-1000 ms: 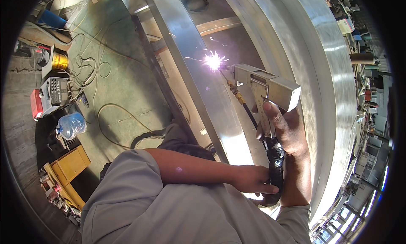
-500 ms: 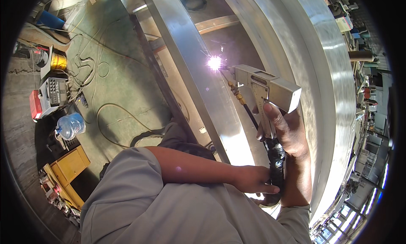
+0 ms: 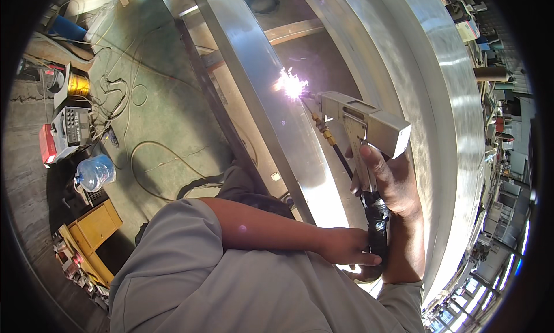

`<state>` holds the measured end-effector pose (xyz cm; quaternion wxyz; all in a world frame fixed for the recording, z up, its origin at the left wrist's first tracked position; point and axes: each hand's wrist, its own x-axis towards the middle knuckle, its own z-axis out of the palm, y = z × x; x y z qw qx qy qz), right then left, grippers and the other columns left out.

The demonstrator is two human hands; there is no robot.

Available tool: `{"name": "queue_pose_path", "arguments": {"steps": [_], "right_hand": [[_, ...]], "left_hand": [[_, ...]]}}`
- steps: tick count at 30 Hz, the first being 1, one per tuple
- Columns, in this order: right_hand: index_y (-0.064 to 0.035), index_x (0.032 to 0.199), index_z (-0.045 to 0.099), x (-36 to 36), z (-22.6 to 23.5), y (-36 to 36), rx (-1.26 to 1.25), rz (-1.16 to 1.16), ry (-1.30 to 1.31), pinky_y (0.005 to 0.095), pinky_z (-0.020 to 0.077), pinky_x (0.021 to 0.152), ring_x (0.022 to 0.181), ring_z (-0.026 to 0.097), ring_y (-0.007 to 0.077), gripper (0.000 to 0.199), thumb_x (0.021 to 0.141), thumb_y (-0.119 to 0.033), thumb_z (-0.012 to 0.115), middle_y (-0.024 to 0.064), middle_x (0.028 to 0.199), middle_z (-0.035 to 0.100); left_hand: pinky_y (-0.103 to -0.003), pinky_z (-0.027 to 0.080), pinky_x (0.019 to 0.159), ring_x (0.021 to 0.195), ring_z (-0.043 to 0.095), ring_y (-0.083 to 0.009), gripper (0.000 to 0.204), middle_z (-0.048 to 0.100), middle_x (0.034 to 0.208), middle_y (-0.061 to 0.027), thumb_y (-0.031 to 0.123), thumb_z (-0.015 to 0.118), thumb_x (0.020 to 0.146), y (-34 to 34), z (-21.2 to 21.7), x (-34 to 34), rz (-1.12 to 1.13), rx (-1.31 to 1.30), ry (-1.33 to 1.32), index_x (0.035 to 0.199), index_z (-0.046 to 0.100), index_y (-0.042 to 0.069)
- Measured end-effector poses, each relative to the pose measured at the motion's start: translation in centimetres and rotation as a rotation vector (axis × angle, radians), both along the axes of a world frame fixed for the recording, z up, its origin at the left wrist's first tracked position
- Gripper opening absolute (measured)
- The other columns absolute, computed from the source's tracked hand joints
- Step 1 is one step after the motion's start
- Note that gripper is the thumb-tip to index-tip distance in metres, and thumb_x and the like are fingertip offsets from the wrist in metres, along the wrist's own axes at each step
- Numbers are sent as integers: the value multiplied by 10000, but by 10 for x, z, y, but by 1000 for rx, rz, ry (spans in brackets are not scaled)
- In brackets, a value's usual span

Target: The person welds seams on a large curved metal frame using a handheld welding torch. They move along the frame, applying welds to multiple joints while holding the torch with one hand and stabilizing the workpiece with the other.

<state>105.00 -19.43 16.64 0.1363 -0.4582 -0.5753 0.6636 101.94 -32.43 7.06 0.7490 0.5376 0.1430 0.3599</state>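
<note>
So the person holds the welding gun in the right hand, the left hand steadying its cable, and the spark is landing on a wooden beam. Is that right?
Not quite. The head view shows the spark on a shiny metal beam, not wood. The rest holds: the right hand holds the welding gun and the left hand steadies its cable.

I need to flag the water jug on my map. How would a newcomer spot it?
Look at the green floor left of the long steel beam. Beside the grey control box lies the water jug, the only clear bluish, rounded thing there.
</note>
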Motion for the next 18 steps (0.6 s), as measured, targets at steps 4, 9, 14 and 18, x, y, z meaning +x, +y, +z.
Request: {"name": "queue_pose_path", "arguments": {"steps": [4,9,14,18], "right_hand": [[53,1548,304,4,0,-3,-7,-8,-9,336,597,519,620,714,214,815,982,-193,835,195,1007,720],[52,1560,280,5,-2,-7,20,-40,2,334,602,529,611,711,211,827,987,-179,830,174,950,731],[38,1539,328,14,-2,-6,16,19,-45,326,587,526,622,713,200,765,1003,-208,816,157,894,730],[43,1523,349,14,-1,-11,32,-10,-20,322,580,520,611,705,196,744,1006,-220,814,136,844,720]], "left_hand": [[-407,572,950,1066,720,-265,482,719,1176,-159,453,514,1148,-1,-1,2,-23,-25,-7,1305,650,18],[-418,557,992,1117,711,-287,520,711,1228,-175,484,490,1149,-2,1,3,-39,-1,14,1339,643,25],[-445,518,1048,1186,684,-331,534,709,1266,-200,493,489,1146,-5,-1,7,-49,7,4,1358,645,28],[-454,490,1086,1222,663,-362,529,709,1279,-212,480,486,1150,-8,0,9,-15,32,-8,1358,651,22]]}}
